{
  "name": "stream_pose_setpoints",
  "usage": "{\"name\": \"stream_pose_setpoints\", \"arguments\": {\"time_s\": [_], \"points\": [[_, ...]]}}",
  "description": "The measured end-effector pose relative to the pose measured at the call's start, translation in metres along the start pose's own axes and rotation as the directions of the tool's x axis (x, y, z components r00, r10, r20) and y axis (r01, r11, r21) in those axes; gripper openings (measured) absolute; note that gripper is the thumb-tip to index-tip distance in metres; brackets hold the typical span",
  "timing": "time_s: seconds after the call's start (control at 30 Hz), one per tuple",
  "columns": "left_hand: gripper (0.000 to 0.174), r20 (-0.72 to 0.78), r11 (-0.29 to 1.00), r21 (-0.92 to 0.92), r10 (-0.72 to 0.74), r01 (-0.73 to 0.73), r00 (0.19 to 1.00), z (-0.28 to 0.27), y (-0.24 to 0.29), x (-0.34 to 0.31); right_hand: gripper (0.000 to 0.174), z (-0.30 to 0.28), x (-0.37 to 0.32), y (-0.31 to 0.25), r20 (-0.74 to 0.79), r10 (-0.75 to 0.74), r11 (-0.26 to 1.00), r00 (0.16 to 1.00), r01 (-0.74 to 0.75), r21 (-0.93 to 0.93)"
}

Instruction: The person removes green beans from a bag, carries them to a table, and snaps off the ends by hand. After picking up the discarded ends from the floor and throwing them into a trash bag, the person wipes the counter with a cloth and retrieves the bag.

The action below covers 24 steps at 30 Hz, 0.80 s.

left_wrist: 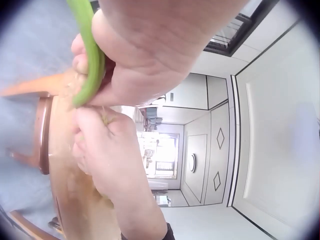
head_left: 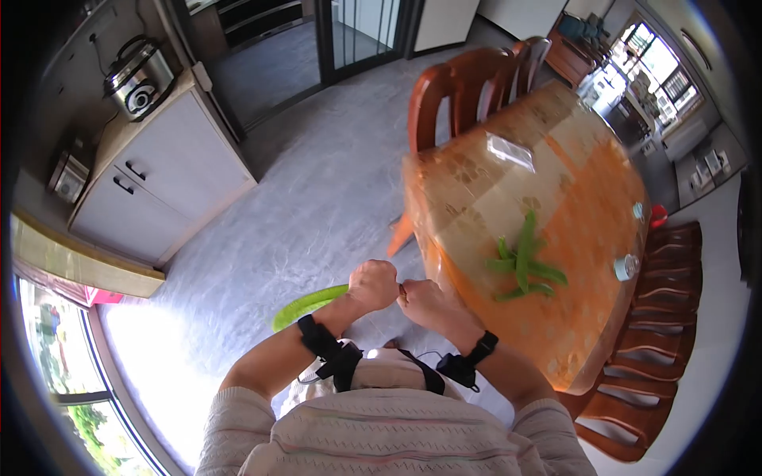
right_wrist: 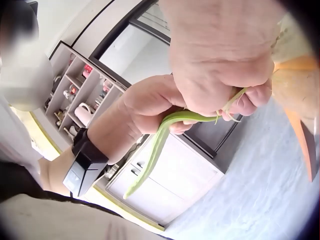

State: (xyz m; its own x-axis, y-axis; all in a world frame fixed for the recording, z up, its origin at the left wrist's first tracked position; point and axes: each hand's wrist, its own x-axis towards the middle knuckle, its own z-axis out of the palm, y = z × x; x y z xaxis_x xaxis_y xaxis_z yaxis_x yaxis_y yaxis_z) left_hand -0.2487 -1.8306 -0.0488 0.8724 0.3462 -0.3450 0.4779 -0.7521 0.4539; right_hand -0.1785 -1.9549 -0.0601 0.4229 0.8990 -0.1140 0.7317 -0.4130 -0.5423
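Note:
A long green pod-like vegetable [head_left: 305, 305] is gripped near one end by the left hand [head_left: 373, 285]; its free end hangs out to the left. In the right wrist view the vegetable [right_wrist: 155, 150] runs from the left hand [right_wrist: 150, 102] towards the right hand [right_wrist: 220, 70], whose curled fingers pinch thin pale-green strands [right_wrist: 232, 104]. The two hands are close together; in the left wrist view the right hand [left_wrist: 107, 150] is just below the vegetable's tip [left_wrist: 85, 95]. Several flat green pods [head_left: 524, 262] lie in a loose pile on the table [head_left: 579, 317].
A clear flat packet [head_left: 510, 152] and a small glass jar [head_left: 626, 267] are on the table. Wooden chairs [head_left: 468, 87] stand along its far side, more chairs [head_left: 651, 341] at the right. A cabinet [head_left: 171, 166] with a cooker [head_left: 139, 79] stands at the left.

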Motion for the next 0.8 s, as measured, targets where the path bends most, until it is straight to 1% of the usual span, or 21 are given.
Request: {"name": "stream_pose_setpoints", "arguments": {"time_s": [0.03, 0.07, 0.1, 0.13, 0.2, 0.23, 0.27, 0.3, 0.33, 0.37, 0.4, 0.43, 0.47, 0.5, 0.53, 0.6, 0.63, 0.67, 0.7, 0.73, 0.8], "points": [[0.019, -0.017, 1.0, -0.002, -0.004, 0.004, 1.0, -0.002, -0.009, 0.003, 0.026, 0.014, 0.011, -0.001, -0.056, 0.022, 1.0, 0.998, -0.022, 0.002], [0.02, -0.03, 0.997, -0.045, -0.066, 0.065, 0.997, -0.004, -0.016, 0.006, 0.026, 0.024, 0.02, 0.0, -0.113, 0.042, 0.999, 0.993, -0.042, 0.002], [0.02, -0.04, 0.988, -0.092, -0.127, 0.122, 0.991, -0.007, -0.021, 0.008, 0.026, 0.024, 0.027, -0.006, -0.118, 0.023, 1.0, 0.993, -0.025, -0.013], [0.02, -0.061, 0.987, -0.1, -0.129, 0.122, 0.99, -0.01, -0.027, 0.01, 0.025, 0.023, 0.034, -0.01, -0.138, 0.045, 0.999, 0.989, -0.047, -0.014], [0.022, -0.117, 0.973, -0.211, -0.116, 0.089, 0.986, -0.017, -0.038, 0.009, 0.025, 0.02, 0.045, -0.015, -0.158, 0.052, 0.998, 0.986, -0.056, -0.024], [0.024, -0.124, 0.967, -0.253, -0.041, 0.008, 0.991, -0.022, -0.047, 0.008, 0.024, 0.014, 0.048, -0.012, -0.158, -0.006, 0.999, 0.987, 0.011, 0.034], [0.024, -0.137, 0.967, -0.256, -0.04, 0.003, 0.99, -0.026, -0.054, 0.005, 0.023, 0.007, 0.051, -0.009, -0.162, -0.06, 0.993, 0.985, 0.076, 0.093], [0.024, -0.147, 0.963, -0.249, 0.069, -0.104, 0.987, -0.03, -0.06, 0.001, 0.021, -0.004, 0.049, -0.016, -0.093, -0.041, 0.989, 0.995, 0.054, 0.139], [0.024, -0.151, 0.947, -0.244, 0.175, -0.208, 0.973, -0.036, -0.063, -0.004, 0.021, -0.008, 0.048, -0.022, -0.093, -0.045, 0.99, 0.995, 0.057, 0.131], [0.024, -0.176, 0.946, -0.168, 0.248, -0.277, 0.953, -0.04, -0.064, -0.008, 0.02, -0.01, 0.045, -0.026, -0.065, -0.051, 0.979, 0.997, 0.062, 0.193], [0.024, -0.181, 0.945, -0.173, 0.247, -0.278, 0.952, -0.047, -0.062, -0.013, 0.02, -0.009, 0.042, -0.028, -0.037, -0.058, 0.965, 0.998, 0.065, 0.255], [0.024, -0.099, 0.944, -0.125, 0.294, -0.305, 0.951, -0.055, -0.06, -0.017, 0.02, -0.007, 0.04, -0.028, -0.034, -0.058, 0.966, 0.998, 0.065, 0.25], [0.024, -0.013, 0.938, -0.079, 0.337, -0.337, 0.941, -0.061, -0.06, -0.018, 0.02, -0.005, 0.037, -0.028, 0.017, -0.102, 0.968, 0.995, 0.095, 0.233], [0.024, 0.069, 0.921, -0.114, 0.381, -0.372, 0.922, -0.066, -0.062, -0.018, 0.02, -0.004, 0.034, -0.027, 0.068, -0.143, 0.968, 0.987, 0.125, 0.218], [0.024, 0.067, 0.92, -0.118, 0.383, -0.374, 0.921, -0.068, -0.062, -0.018, 0.02, -0.003, 0.03, -0.028, 0.071, -0.142, 0.969, 0.987, 0.124, 0.214], [0.026, 0.179, 0.847, -0.091, 0.531, -0.523, 0.828, -0.071, -0.062, -0.018, 0.019, -0.005, 0.021, -0.032, 0.211, -0.167, 0.96, 0.963, 0.11, 0.257], [0.027, 0.185, 0.824, -0.112, 0.567, -0.556, 0.803, -0.071, -0.061, -0.019, 0.019, -0.011, 0.018, -0.038, 0.213, -0.164, 0.961, 0.963, 0.107, 0.256], [0.027, 0.185, 0.822, -0.115, 0.57, -0.558, 0.801, -0.072, -0.058, -0.018, 0.018, -0.02, 0.013, -0.046, 0.277, -0.159, 0.948, 0.948, 0.068, 0.312], [0.027, 0.257, 0.823, -0.158, 0.567, -0.545, 0.782, -0.075, -0.055, -0.018, 0.018, -0.028, 0.009, -0.053, 0.339, -0.158, 0.931, 0.927, 0.025, 0.364], [0.027, 0.327, 0.825, -0.2, 0.565, -0.529, 0.758, -0.078, -0.051, -0.018, 0.018, -0.033, 0.004, -0.057, 0.34, -0.154, 0.932, 0.928, 0.022, 0.361], [0.025, 0.322, 0.802, -0.232, 0.597, -0.551, 0.735, -0.084, -0.043, -0.022, 0.021, -0.038, -0.004, -0.062, 0.411, -0.088, 0.914, 0.907, -0.091, 0.397]]}}
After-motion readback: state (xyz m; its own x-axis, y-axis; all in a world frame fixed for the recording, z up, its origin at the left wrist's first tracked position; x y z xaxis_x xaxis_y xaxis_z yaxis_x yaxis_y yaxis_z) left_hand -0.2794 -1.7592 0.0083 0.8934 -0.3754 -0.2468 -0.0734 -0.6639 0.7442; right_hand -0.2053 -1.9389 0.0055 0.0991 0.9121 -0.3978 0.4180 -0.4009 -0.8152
